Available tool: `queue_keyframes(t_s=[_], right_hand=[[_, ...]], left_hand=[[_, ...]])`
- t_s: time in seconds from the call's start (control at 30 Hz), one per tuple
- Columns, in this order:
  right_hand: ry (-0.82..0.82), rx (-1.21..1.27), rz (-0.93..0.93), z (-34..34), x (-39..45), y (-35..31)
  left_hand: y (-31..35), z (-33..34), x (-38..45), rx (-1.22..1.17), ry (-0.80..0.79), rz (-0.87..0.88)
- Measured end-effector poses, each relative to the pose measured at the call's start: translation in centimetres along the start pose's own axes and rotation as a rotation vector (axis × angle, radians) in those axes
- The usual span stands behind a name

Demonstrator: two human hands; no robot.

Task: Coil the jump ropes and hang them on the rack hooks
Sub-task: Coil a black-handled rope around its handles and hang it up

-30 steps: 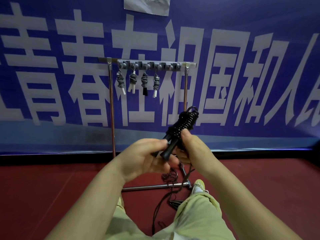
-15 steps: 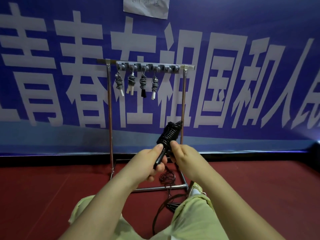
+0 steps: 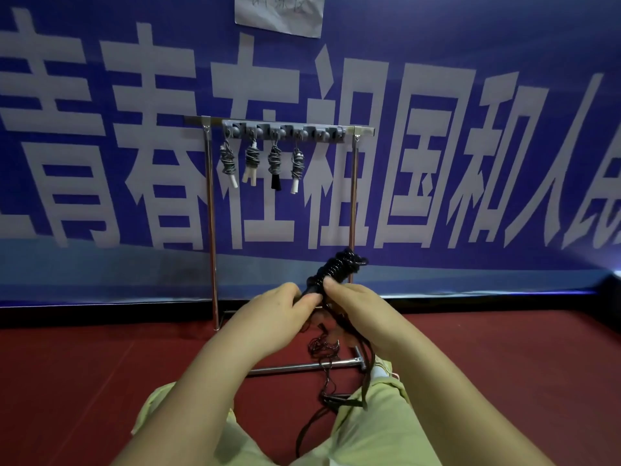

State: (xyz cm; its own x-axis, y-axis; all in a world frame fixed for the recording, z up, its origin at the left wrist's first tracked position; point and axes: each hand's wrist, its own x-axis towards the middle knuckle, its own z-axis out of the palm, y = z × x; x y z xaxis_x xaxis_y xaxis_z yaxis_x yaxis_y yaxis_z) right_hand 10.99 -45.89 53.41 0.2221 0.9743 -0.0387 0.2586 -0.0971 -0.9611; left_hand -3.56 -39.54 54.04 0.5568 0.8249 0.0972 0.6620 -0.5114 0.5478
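Coiling step judged nearly done: black cord jump rope bundle (image 3: 336,269) is held tilted up-right in front of the chrome rack (image 3: 211,230), well below its grey hook bar (image 3: 285,131). Left hand (image 3: 274,314) is curled round the handle end; right hand (image 3: 353,302) pinches the coil. Four wrapped ropes (image 3: 262,163) are hung already. Next move calls for tucking the end, then lifting to a free hook.

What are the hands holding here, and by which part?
Both the left hand and right hand grip the black coiled jump rope at its lower, handle end.
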Motion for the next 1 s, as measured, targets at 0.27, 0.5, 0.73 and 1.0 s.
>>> queue_keyframes(t_s=[0.27,0.5,0.73,1.0], right_hand=[[0.112,0.169,-0.11,-0.3,-0.1,-0.2],[0.124,0.263,-0.301,-1.0,-0.4,-0.7],[-0.091,0.193,-0.469,-1.3,-1.7,-2.4],[0.024,-0.102,-0.258,-2.7,-1.2,-2.7]], left_hand=[[-0.1,-0.2,-0.1,-0.173,-0.072,0.028],[-0.2,-0.7,-0.5,-0.998,-0.268,-0.047],[-1.3,-0.1,-0.9,-1.484,-0.893,-0.005],[-0.5,-0.5,-0.8,-1.267,-0.618,-0.11]])
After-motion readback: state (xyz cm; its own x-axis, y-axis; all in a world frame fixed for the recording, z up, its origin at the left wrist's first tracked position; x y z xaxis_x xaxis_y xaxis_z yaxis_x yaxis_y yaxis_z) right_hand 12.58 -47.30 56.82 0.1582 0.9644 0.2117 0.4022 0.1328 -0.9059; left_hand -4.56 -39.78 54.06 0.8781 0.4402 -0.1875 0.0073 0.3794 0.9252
